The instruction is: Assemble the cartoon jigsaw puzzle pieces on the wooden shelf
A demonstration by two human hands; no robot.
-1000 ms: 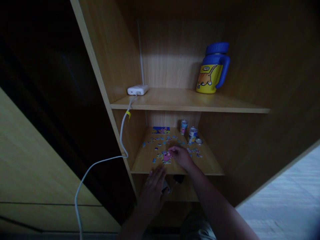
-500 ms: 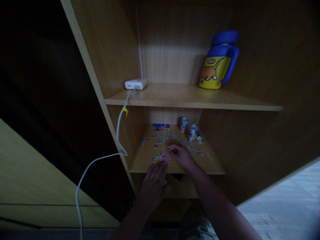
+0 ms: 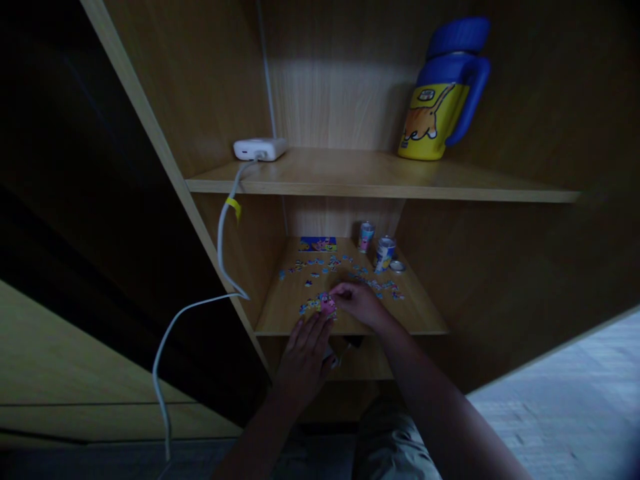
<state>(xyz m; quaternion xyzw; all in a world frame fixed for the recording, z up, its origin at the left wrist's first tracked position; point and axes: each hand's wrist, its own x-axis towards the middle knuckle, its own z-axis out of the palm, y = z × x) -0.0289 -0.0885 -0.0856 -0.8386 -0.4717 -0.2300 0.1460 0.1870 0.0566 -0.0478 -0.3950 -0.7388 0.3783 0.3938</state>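
Observation:
A partly joined jigsaw puzzle (image 3: 327, 305) with a pink figure lies near the front edge of the lower shelf. Fingers stretched out, my left hand (image 3: 309, 347) rests at the shelf's front edge, its fingertips touching the puzzle's lower side. My right hand (image 3: 357, 301) is closed in a pinch at the puzzle's upper right; the small puzzle piece in it is mostly hidden by the fingers. Loose puzzle pieces (image 3: 334, 263) are scattered behind both hands, and more pieces (image 3: 393, 288) lie to the right of my right hand.
A picture card (image 3: 318, 244) lies at the back of the lower shelf (image 3: 280, 313). Two small cans (image 3: 366, 237) (image 3: 385, 254) stand at the back right beside a round lid (image 3: 397, 267). Above, the upper shelf holds a white power bank (image 3: 260, 149) with a hanging cable (image 3: 221, 247) and a blue-and-yellow jug (image 3: 434, 110).
My right hand has moved slightly left, bringing its pinched fingertips to the joined puzzle's edge. My left hand stays at the puzzle's lower side. The camera view has shifted a little.

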